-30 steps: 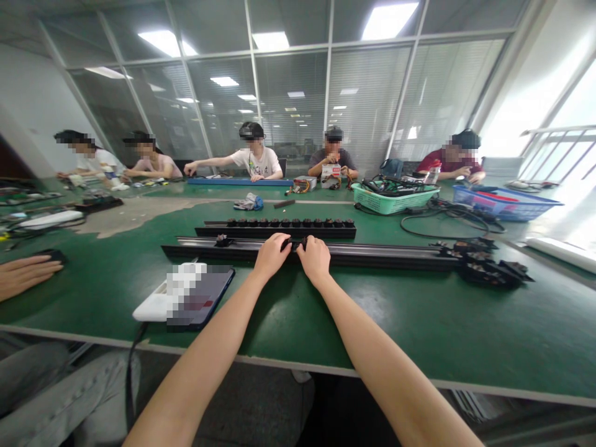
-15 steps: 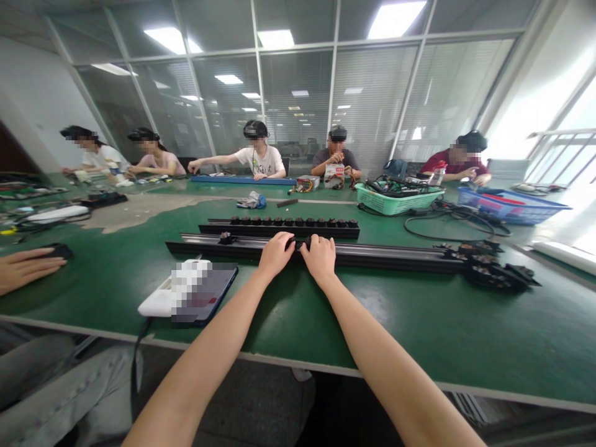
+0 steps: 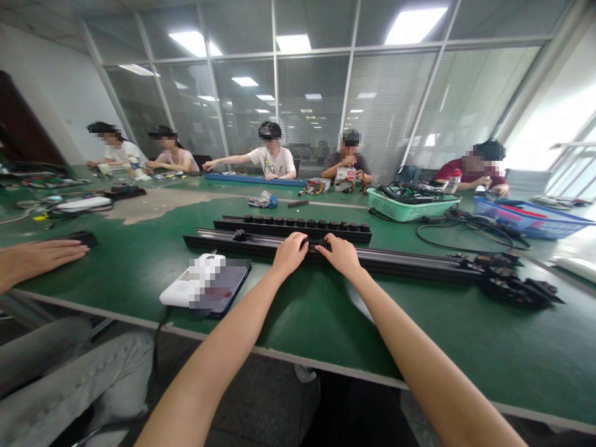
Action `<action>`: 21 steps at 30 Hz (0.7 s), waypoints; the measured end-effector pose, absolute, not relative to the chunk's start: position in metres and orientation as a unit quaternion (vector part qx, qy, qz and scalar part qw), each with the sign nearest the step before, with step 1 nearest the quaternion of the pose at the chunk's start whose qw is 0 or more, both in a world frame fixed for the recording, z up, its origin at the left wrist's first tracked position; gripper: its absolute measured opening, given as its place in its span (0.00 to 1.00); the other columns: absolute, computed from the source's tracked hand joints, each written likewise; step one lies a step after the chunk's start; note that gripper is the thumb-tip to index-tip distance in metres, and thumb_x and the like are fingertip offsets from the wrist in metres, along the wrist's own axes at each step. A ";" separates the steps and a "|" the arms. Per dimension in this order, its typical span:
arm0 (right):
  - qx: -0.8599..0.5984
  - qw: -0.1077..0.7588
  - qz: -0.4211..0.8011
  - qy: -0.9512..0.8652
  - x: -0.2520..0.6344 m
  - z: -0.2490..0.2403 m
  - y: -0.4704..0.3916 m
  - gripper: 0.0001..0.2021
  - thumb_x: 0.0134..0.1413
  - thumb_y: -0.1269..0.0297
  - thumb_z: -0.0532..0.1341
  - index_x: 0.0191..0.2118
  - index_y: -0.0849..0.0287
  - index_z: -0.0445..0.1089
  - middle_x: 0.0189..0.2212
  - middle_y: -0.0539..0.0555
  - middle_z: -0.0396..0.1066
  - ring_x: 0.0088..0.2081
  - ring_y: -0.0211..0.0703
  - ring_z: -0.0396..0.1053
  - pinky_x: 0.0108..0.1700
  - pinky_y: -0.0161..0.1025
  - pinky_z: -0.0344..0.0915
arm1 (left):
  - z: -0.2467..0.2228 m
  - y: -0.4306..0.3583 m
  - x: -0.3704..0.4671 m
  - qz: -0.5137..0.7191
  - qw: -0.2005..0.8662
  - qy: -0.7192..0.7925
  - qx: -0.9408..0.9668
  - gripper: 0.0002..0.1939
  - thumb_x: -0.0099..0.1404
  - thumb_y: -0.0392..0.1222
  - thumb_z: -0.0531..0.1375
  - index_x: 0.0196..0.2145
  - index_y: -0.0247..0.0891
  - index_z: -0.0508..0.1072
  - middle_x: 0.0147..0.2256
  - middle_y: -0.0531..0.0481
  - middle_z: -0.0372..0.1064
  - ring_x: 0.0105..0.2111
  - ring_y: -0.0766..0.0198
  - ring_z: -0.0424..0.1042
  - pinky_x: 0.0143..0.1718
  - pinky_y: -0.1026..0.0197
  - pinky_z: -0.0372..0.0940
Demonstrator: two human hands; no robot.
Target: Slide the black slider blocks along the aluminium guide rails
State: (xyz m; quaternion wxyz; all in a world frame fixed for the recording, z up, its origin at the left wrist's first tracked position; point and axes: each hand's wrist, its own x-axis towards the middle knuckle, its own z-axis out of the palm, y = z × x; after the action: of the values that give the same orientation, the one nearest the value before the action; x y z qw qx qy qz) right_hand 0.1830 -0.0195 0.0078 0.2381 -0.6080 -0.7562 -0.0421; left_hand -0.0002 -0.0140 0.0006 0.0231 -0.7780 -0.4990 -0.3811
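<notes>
Both my hands rest at the middle of a long black rail (image 3: 410, 261) with a shiny groove along its top. My left hand (image 3: 291, 254) has its fingers curled round a small black part (image 3: 313, 244), which sits on the rail and is mostly hidden. My right hand (image 3: 343, 253) grips the same part from the other side, thumb and forefinger bent towards it. Further left on this rail sits a small black module (image 3: 241, 234). Behind it lies a second black rail (image 3: 298, 232) carrying a row of several black modules (image 3: 311, 223).
Loose black modules (image 3: 516, 282) are heaped at the rail's right end. A phone (image 3: 233, 282) and a white device (image 3: 179, 290) lie at front left. A co-worker's hand (image 3: 51, 251) rests on the left. Green basket (image 3: 410, 210), blue basket (image 3: 531, 223) and cables (image 3: 433, 239) stand back right.
The whole view has shifted a little to the right in the picture as the head turned left. My hands stay at the rail's middle, the right hand slightly farther from the left.
</notes>
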 end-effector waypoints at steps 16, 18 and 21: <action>-0.590 0.272 -0.055 -0.758 0.182 -0.002 -0.029 0.18 0.72 0.55 0.55 0.58 0.57 0.71 0.49 0.59 0.78 0.49 0.52 0.75 0.54 0.43 0.62 | 0.002 -0.016 0.001 -0.377 0.021 -0.505 -0.776 0.13 0.72 0.36 0.58 0.51 0.35 0.77 0.52 0.41 0.76 0.52 0.52 0.76 0.56 0.52 0.71; -0.591 0.269 -0.052 -0.758 0.182 -0.001 -0.030 0.18 0.72 0.55 0.54 0.58 0.57 0.70 0.49 0.60 0.78 0.49 0.52 0.75 0.55 0.44 0.61 | 0.002 -0.016 0.001 -0.377 0.023 -0.505 -0.776 0.13 0.72 0.36 0.58 0.50 0.36 0.77 0.52 0.42 0.76 0.52 0.53 0.76 0.56 0.53 0.71; -0.593 0.262 -0.048 -0.760 0.182 0.001 -0.032 0.18 0.73 0.54 0.53 0.58 0.58 0.70 0.50 0.61 0.78 0.50 0.52 0.74 0.55 0.44 0.61 | 0.002 -0.015 0.002 -0.375 0.026 -0.507 -0.776 0.13 0.71 0.36 0.58 0.50 0.36 0.77 0.52 0.42 0.76 0.52 0.53 0.76 0.57 0.53 0.70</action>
State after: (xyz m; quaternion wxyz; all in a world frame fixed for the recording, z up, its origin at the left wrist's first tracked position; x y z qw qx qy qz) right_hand 0.1825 -0.0321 0.0006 0.2620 -0.5933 -0.7596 -0.0483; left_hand 0.0015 -0.0150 0.0016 0.0261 -0.7759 -0.5069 -0.3747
